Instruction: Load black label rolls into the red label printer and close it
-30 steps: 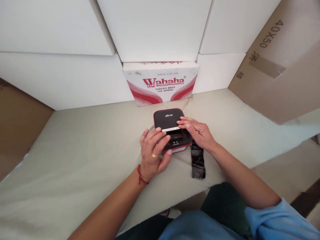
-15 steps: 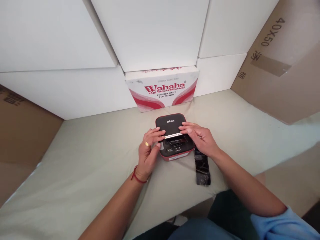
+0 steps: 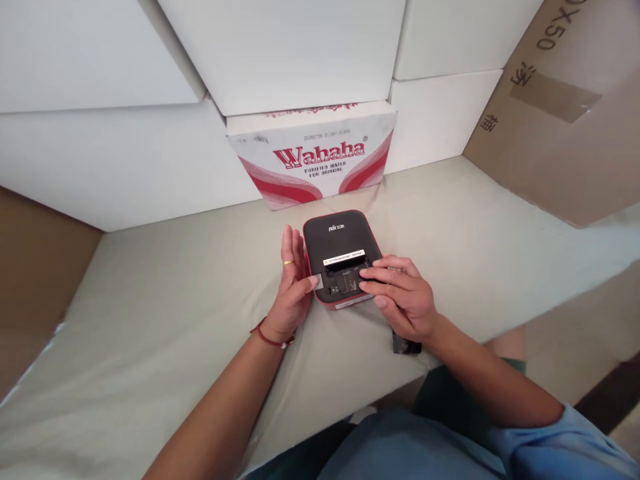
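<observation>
A small black device with a red rim (image 3: 336, 241) lies on a pale cloth-covered surface (image 3: 150, 320). It has a white label strip across its top and a dark slot below it. My left hand (image 3: 292, 288) rests against the device's left side, fingers straight and together, thumb on the front left corner. My right hand (image 3: 400, 297) lies over the device's front right, fingers curled, fingertips on the slot area. A dark strip (image 3: 406, 344) lies on the cloth, mostly hidden under my right wrist.
A red and white carton marked Wahaha (image 3: 313, 157) stands just behind the device. White blocks (image 3: 280, 53) are stacked behind it. A brown cardboard box (image 3: 565, 113) leans at the right, another (image 3: 35, 280) at the left. The surface's front edge runs near my lap.
My left hand slid from the device's top to its left side and straightened. My right hand moved from the label strip down to the front slot area, covering most of the dark strip.
</observation>
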Available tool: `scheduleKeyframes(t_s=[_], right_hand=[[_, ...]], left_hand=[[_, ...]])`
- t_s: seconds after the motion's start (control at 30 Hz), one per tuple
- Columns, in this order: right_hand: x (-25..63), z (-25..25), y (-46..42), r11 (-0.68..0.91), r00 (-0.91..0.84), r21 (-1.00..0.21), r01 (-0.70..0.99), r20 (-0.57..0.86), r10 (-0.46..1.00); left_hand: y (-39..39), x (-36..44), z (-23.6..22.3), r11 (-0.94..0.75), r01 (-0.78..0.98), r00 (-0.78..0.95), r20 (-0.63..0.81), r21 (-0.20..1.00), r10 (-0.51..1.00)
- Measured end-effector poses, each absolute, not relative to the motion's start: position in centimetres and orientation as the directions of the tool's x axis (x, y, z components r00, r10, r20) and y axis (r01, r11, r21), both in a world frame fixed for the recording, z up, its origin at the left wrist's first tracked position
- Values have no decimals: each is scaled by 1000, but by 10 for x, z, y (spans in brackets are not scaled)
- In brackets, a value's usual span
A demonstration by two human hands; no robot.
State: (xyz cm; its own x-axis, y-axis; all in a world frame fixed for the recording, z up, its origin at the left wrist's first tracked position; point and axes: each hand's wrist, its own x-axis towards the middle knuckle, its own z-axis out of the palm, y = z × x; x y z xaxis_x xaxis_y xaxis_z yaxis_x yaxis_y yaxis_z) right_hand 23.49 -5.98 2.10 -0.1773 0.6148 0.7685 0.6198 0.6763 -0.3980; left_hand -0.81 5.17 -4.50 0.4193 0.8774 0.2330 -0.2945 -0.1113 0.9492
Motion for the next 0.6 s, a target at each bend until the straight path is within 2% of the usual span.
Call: scheduleKeyframes(t_s=[0.17,0.23,0.33,0.4,0.47,0.53,0.6], right_hand=[[235,25,-57,694,-186,-404,596,772,608],[238,32,-55,675,-184,-448,587,738,650],[242,56,-43,532,-115,-608,590,589,800],[244,78,-28,360,-98,-675,644,395,914],[240,102,-6,218,-150,-611,761,161,976],[229,121,17,174,-212,-432,885,-41,976],[214,133,38,190,-229,-221,957,-166,959]], left_hand=[[56,-6,-49,-137,-299,411,257,944,875],[58,-4,-52,-157,-296,399,271,942,876],[60,0,-54,-198,-325,383,320,925,867],[61,3,-56,-225,-343,368,351,912,861],[61,5,-57,-248,-343,362,371,906,855],[62,6,-58,-261,-328,367,377,908,851],[62,6,-59,-260,-314,379,372,913,847]])
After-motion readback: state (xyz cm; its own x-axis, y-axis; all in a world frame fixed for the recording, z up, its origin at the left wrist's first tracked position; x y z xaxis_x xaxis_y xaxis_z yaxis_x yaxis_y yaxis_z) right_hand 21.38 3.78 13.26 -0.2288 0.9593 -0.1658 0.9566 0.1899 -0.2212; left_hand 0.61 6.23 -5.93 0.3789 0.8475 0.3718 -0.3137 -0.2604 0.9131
